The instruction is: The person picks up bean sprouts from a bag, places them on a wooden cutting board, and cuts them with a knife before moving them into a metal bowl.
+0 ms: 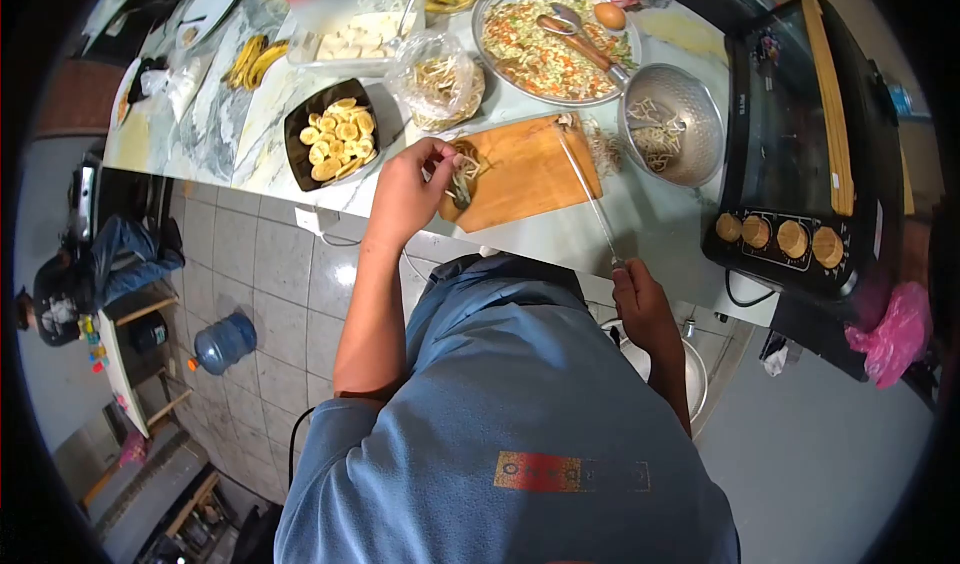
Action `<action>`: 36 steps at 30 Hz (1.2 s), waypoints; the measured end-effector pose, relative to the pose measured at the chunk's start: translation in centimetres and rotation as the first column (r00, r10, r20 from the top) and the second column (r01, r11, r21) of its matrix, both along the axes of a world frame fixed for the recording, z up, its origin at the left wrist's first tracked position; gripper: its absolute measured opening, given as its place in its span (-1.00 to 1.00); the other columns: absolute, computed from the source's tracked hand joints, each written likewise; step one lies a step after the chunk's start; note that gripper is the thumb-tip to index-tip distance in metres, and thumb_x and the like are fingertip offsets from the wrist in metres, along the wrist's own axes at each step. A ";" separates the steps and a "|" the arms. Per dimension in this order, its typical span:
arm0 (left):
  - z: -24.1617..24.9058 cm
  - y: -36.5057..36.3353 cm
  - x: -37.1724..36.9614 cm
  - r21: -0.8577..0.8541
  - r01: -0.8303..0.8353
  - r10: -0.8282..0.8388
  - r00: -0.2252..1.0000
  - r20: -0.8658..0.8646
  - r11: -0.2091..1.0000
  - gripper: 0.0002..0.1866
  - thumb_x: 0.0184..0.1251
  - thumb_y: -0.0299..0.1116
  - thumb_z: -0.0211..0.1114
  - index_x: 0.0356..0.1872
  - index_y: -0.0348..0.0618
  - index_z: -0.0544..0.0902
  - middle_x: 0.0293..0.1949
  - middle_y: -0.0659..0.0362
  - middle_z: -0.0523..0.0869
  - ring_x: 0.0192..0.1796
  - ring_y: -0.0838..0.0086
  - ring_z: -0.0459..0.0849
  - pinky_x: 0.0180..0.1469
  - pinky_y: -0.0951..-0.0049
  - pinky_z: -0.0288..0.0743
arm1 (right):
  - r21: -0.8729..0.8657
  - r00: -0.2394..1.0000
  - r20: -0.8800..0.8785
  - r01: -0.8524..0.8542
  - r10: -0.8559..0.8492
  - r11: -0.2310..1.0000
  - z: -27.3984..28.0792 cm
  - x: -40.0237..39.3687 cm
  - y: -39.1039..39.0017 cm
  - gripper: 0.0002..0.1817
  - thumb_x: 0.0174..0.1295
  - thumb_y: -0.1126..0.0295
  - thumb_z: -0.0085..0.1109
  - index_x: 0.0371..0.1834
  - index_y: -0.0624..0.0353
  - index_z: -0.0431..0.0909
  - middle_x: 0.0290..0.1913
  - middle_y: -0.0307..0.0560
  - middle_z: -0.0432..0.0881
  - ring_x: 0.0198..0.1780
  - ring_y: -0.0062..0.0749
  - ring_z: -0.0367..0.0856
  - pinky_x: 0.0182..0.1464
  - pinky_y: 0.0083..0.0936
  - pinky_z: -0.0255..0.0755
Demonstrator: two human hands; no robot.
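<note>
My left hand [412, 186] is closed in a pinch on a few bean sprouts [466, 167] at the left end of the wooden cutting board [530, 179]. A dark patch under the fingertips is too small to make out. In my right hand [642, 304], at the counter's front edge, is the handle of a long thin knife [590, 192]. Its blade points away over the board's right side, with the tip near some scraps. A clear plastic bag of bean sprouts [437, 89] stands behind the board. More sprouts lie in a metal colander [695, 114] to the right.
A large tray of chopped vegetables [510, 39] holds an egg and spoons. Left are a black bowl of banana slices [338, 134] and a container of white cubes [350, 39]. A black oven [770, 144] stands right. A person [75, 274] sits far left near a water jug [224, 344].
</note>
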State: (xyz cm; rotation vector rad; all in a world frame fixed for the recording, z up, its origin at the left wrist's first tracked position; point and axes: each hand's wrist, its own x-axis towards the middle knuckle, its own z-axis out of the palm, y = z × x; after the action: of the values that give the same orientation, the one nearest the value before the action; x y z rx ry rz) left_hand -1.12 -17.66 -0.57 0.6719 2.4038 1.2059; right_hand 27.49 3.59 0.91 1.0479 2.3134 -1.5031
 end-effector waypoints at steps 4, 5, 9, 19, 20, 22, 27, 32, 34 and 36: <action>-1.0 2.1 0.2 0.104 -0.011 0.003 0.997 0.076 0.994 -0.80 0.51 -0.35 0.34 -0.15 -0.33 0.72 -0.39 0.25 0.74 -0.31 0.63 0.64 -0.20 0.53 0.52 | 0.021 0.999 -0.027 0.029 -0.028 0.999 -0.3 0.2 0.1 -0.67 0.61 0.17 -0.02 -0.14 0.27 0.46 -0.50 0.04 0.52 -0.48 -0.28 0.45 -0.31 -0.27 0.36; -1.2 2.6 0.1 0.104 0.004 -0.012 0.997 0.074 0.995 -0.80 0.51 -0.35 0.34 -0.15 -0.33 0.72 -0.39 0.25 0.74 -0.31 0.63 0.64 -0.20 0.53 0.52 | 0.016 0.999 -0.025 0.033 -0.033 0.999 -0.2 0.2 0.2 -0.66 0.61 0.16 -0.02 -0.14 0.27 0.46 -0.50 0.05 0.52 -0.47 -0.26 0.45 -0.30 -0.26 0.36; -2.8 4.6 -0.5 0.040 0.078 -0.082 0.991 0.103 0.996 -0.80 0.50 -0.36 0.34 -0.10 -0.33 0.74 -0.35 0.25 0.76 -0.32 0.67 0.62 -0.21 0.54 0.52 | 0.036 0.997 -0.070 0.048 -0.046 0.998 0.0 0.6 -0.1 -0.64 0.60 0.14 0.00 -0.13 0.28 0.48 -0.48 0.06 0.52 -0.43 -0.24 0.46 -0.28 -0.27 0.36; -1.9 8.6 1.7 -0.240 0.139 -0.209 0.933 -0.293 0.961 -0.74 0.40 -0.12 0.36 -0.16 -0.05 0.85 -0.40 -0.02 0.79 -0.36 0.07 0.78 -0.26 0.12 0.63 | -0.095 0.980 -0.029 0.193 -0.197 0.976 0.4 1.6 -0.1 -0.64 0.60 0.15 0.00 -0.11 0.30 0.49 -0.42 0.00 0.57 -0.35 -0.36 0.51 -0.19 -0.33 0.41; -1.4 8.6 1.8 -0.332 0.138 -0.231 0.938 -0.259 0.933 -0.72 0.40 -0.07 0.35 -0.16 -0.02 0.86 -0.41 -0.02 0.79 -0.36 0.07 0.78 -0.24 0.11 0.64 | -0.091 0.981 -0.024 0.190 -0.193 0.978 0.6 1.6 0.0 -0.62 0.60 0.12 0.01 -0.08 0.30 0.50 -0.41 0.00 0.58 -0.35 -0.35 0.53 -0.19 -0.33 0.42; -1.5 8.3 1.6 -0.343 0.162 -0.256 0.933 -0.252 0.925 -0.67 0.41 -0.02 0.35 -0.16 -0.04 0.86 -0.47 -0.03 0.77 -0.41 0.03 0.75 -0.27 0.10 0.62 | -0.101 0.979 -0.004 0.203 -0.205 0.974 1.0 1.8 -0.1 -0.61 0.60 0.11 0.00 -0.07 0.29 0.51 -0.41 -0.01 0.59 -0.35 -0.34 0.53 -0.20 -0.33 0.42; -3.4 7.8 -1.2 -0.219 0.362 -0.421 0.824 -0.379 0.906 -0.80 0.41 -0.28 0.34 -0.10 -0.14 0.77 -0.30 -0.07 0.77 -0.24 -0.01 0.74 -0.14 0.10 0.60 | -0.109 0.973 0.031 0.231 -0.229 0.967 0.7 2.2 -0.2 -0.60 0.59 0.08 0.00 -0.05 0.28 0.52 -0.42 -0.01 0.61 -0.37 -0.32 0.54 -0.20 -0.34 0.41; -2.4 8.5 -1.5 -0.143 0.576 -0.578 0.706 -0.410 0.805 -0.86 0.29 -0.41 0.32 -0.15 -0.11 0.72 -0.24 0.04 0.78 -0.12 0.07 0.72 0.00 0.13 0.52 | -0.115 0.972 0.010 0.233 -0.234 0.966 0.7 2.6 -0.7 -0.60 0.58 0.08 0.02 -0.03 0.28 0.53 -0.43 -0.06 0.58 -0.37 -0.39 0.49 -0.21 -0.35 0.41; -2.0 8.6 -1.5 -0.250 0.573 -0.624 0.688 -0.372 0.781 -0.86 0.29 -0.41 0.33 -0.14 -0.08 0.72 -0.22 0.06 0.79 -0.10 0.09 0.73 0.03 0.14 0.50 | -0.114 0.972 0.005 0.234 -0.235 0.966 0.3 3.0 -1.0 -0.60 0.58 0.08 0.02 -0.02 0.27 0.54 -0.43 -0.08 0.58 -0.38 -0.41 0.48 -0.21 -0.36 0.40; -2.4 8.9 -1.4 -0.288 0.560 -0.629 0.707 -0.323 0.777 -0.85 0.30 -0.40 0.33 -0.13 -0.07 0.72 -0.23 0.08 0.79 -0.09 0.10 0.73 0.02 0.14 0.50 | -0.110 0.972 -0.002 0.234 -0.236 0.966 0.1 3.1 -1.1 -0.61 0.58 0.08 0.02 -0.02 0.27 0.54 -0.44 -0.10 0.57 -0.38 -0.43 0.46 -0.22 -0.37 0.40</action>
State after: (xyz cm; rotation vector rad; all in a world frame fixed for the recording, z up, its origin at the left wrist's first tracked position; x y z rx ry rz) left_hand -2.48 -8.75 -2.99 1.6263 2.2404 0.6118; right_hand 30.58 2.46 0.97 1.3236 2.1491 -1.7062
